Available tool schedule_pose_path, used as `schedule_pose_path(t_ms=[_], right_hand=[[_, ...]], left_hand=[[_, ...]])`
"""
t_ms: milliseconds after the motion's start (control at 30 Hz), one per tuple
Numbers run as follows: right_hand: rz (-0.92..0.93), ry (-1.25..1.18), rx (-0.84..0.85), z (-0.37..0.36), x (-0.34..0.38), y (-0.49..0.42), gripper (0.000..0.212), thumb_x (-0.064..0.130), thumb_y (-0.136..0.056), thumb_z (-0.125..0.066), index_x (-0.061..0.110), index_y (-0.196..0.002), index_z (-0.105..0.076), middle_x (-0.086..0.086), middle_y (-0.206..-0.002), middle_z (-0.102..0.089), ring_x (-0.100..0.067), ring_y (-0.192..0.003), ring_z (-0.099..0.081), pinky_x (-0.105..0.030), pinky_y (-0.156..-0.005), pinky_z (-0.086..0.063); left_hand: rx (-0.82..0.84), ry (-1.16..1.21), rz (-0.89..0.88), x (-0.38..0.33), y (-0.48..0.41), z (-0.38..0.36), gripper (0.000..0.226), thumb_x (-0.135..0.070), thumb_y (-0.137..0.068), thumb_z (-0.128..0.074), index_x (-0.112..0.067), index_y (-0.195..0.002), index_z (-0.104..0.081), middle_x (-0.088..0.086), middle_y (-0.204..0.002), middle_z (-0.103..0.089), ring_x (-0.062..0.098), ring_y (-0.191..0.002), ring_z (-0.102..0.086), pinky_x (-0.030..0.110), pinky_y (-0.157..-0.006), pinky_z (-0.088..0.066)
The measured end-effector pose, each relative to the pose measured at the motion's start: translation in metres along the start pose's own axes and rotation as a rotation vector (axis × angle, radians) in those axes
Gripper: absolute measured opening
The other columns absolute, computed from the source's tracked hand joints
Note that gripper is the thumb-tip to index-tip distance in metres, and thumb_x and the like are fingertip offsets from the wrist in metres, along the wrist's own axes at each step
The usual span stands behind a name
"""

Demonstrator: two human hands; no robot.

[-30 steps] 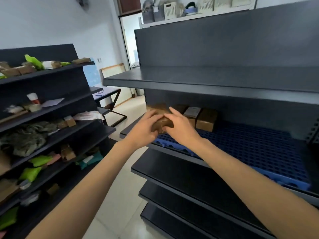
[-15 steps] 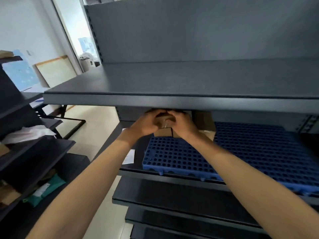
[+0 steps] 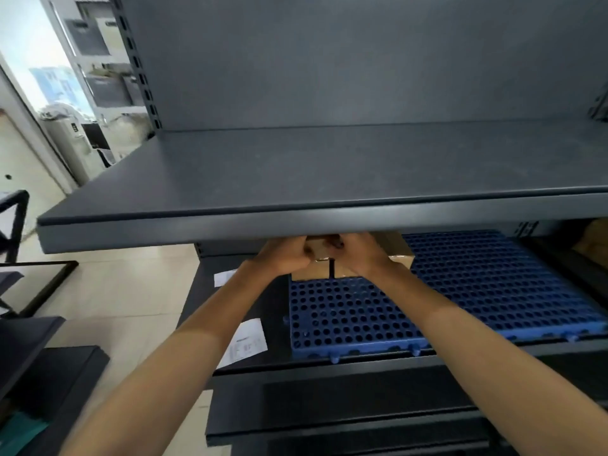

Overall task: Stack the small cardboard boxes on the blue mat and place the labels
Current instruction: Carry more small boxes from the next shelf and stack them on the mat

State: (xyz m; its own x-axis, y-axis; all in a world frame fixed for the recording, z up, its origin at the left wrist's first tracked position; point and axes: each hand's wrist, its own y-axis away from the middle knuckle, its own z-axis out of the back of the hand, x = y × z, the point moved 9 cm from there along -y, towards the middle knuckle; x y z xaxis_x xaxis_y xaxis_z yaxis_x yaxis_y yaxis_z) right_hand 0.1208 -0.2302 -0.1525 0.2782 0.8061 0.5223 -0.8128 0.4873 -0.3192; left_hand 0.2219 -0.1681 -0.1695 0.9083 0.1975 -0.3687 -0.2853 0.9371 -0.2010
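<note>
Left of your grip, two labels (image 3: 248,342) lie on the dark shelf beside the mat (image 3: 460,301), not yet placed. Your left hand (image 3: 286,258) curls on the top box (image 3: 317,250), fingers closed against its left side; your right hand (image 3: 360,255) clamps the other side. Under the grip, more boxes (image 3: 312,273) sit on the mat's back corner. The upper shelf (image 3: 296,222) hides the fingertips and the box top, so you could set it skewed or knock it against that edge. To the right, another box (image 3: 399,255) sits close; a sideways nudge could shift it.
</note>
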Motion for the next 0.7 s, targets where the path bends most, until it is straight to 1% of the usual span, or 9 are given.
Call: schedule_pose_path(t_ms=[133, 200, 300, 367, 400, 433, 533, 633, 700], right_hand=[[0.006, 0.01, 0.01, 0.004, 0.007, 0.001, 0.027, 0.019, -0.091, -0.062, 0.01, -0.116, -0.057, 0.006, -0.097, -0.052, -0.009, -0.094, -0.052, -0.022, -0.073, -0.037], [0.009, 0.075, -0.001, 0.006, 0.007, 0.001, 0.026, 0.02, -0.09, -0.062, 0.011, -0.114, -0.056, 0.002, -0.098, -0.058, -0.017, -0.095, -0.058, -0.028, -0.071, -0.044], [0.014, 0.11, -0.012, 0.013, 0.001, 0.008, 0.012, 0.018, -0.086, -0.064, 0.014, -0.095, -0.058, -0.006, -0.088, -0.063, -0.027, -0.086, -0.063, -0.045, -0.068, -0.053], [0.008, 0.18, -0.025, 0.026, -0.007, 0.019, 0.009, 0.014, -0.083, -0.064, 0.017, -0.077, -0.058, -0.01, -0.08, -0.066, -0.031, -0.077, -0.065, -0.043, -0.062, -0.052], [-0.001, 0.221, -0.026, 0.034, -0.013, 0.026, 0.001, 0.014, -0.082, -0.063, 0.014, -0.081, -0.062, -0.013, -0.082, -0.068, -0.033, -0.077, -0.066, -0.039, -0.061, -0.05], [-0.011, 0.24, -0.038, 0.045, -0.019, 0.033, 0.013, 0.015, -0.082, -0.062, 0.012, -0.093, -0.065, -0.016, -0.087, -0.07, -0.035, -0.08, -0.066, -0.034, -0.061, -0.048], [-0.007, 0.225, -0.049, 0.086, -0.048, 0.064, 0.039, 0.025, -0.082, -0.055, 0.02, -0.121, -0.058, -0.014, -0.111, -0.068, -0.035, -0.096, -0.065, -0.038, -0.071, -0.053], [-0.151, 0.286, -0.119, 0.151, -0.099, 0.112, 0.046, 0.029, -0.086, -0.056, 0.029, -0.132, -0.052, -0.006, -0.134, -0.055, -0.031, -0.11, -0.06, -0.044, -0.081, -0.053], [-0.241, 0.344, -0.16, 0.199, -0.136, 0.157, 0.049, 0.029, -0.088, -0.058, 0.028, -0.136, -0.05, -0.005, -0.14, -0.05, -0.03, -0.115, -0.057, -0.045, -0.083, -0.052]], left_hand=[[0.067, 0.056, 0.055, 0.017, -0.007, -0.005, 0.023, -0.027, -0.076, -0.059, -0.011, -0.092, -0.056, 0.011, -0.079, -0.059, 0.025, -0.077, -0.058, 0.048, -0.071, -0.054], [0.129, 0.126, 0.063, 0.012, -0.009, -0.006, 0.01, -0.021, -0.081, -0.059, -0.018, -0.082, -0.05, 0.006, -0.076, -0.052, 0.024, -0.077, -0.053, 0.041, -0.076, -0.052], [0.281, 0.079, 0.078, 0.0, -0.008, -0.017, 0.026, -0.026, -0.095, -0.052, -0.039, -0.076, -0.039, -0.015, -0.077, -0.041, 0.011, -0.084, -0.046, 0.029, -0.088, -0.035], [0.21, 0.193, 0.059, -0.015, -0.014, -0.016, 0.005, -0.032, -0.09, -0.058, -0.028, -0.087, -0.056, 0.0, -0.084, -0.058, 0.015, -0.084, -0.059, 0.037, -0.087, -0.049], [0.159, 0.238, 0.055, -0.021, -0.021, -0.02, 0.018, -0.033, -0.086, -0.06, -0.017, -0.094, -0.059, 0.01, -0.088, -0.063, 0.022, -0.085, -0.063, 0.045, -0.082, -0.053], [0.118, 0.211, 0.012, -0.037, -0.025, -0.019, 0.026, -0.034, -0.083, -0.059, -0.013, -0.098, -0.059, 0.015, -0.089, -0.064, 0.025, -0.086, -0.064, 0.048, -0.078, -0.054], [0.093, 0.178, -0.12, -0.111, -0.039, -0.029, 0.033, -0.035, -0.081, -0.058, -0.018, -0.11, -0.056, 0.008, -0.104, -0.066, 0.022, -0.098, -0.063, 0.046, -0.087, -0.053], [0.041, 0.175, -0.282, -0.205, -0.05, -0.046, 0.054, -0.036, -0.079, -0.058, -0.031, -0.131, -0.045, -0.002, -0.132, -0.057, 0.017, -0.122, -0.053, 0.04, -0.104, -0.043], [0.087, 0.215, -0.357, -0.271, -0.058, -0.07, 0.054, -0.027, -0.079, -0.06, -0.03, -0.131, -0.045, -0.001, -0.132, -0.055, 0.017, -0.123, -0.051, 0.039, -0.105, -0.043]])
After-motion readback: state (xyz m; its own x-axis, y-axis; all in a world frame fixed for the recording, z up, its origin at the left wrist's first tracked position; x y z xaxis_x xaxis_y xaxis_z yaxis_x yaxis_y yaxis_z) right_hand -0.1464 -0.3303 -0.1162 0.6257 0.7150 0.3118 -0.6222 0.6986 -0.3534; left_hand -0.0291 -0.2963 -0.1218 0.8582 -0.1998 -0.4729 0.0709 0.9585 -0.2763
